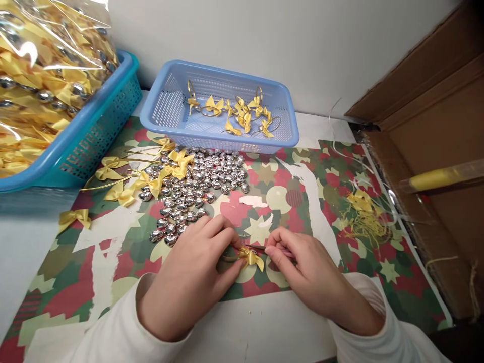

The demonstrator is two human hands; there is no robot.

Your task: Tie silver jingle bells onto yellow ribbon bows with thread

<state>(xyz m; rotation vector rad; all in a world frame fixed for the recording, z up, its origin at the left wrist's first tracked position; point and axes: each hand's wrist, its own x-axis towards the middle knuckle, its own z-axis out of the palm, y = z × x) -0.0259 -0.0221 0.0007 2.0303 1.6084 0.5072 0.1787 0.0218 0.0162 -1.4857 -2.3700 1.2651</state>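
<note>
My left hand point(206, 267) is closed, thumb and fingertips pinching a yellow ribbon bow point(254, 258) that has gold wire on it. In my right hand point(298, 264) is a slim tool with a dark tip and a pink part point(288, 253); my fingers cover most of it, so its exact kind is hidden. The tool's tip reaches to the bow. Just beyond my left hand lie many silver beads point(189, 199). Several yellow bows on gold wires point(121, 194) rest beside the beads, and one loose bow point(74, 220) lies further left.
A blue basket point(219, 137) at the back holds several bows on gold wire loops. To the left, a blue-green basket point(100, 123) carries a clear bag point(53, 75) full of bows and beads. Yellow thread scraps point(365, 217) lie right, beside a cardboard box point(434, 201). Patterned paper point(295, 176) covers the table.
</note>
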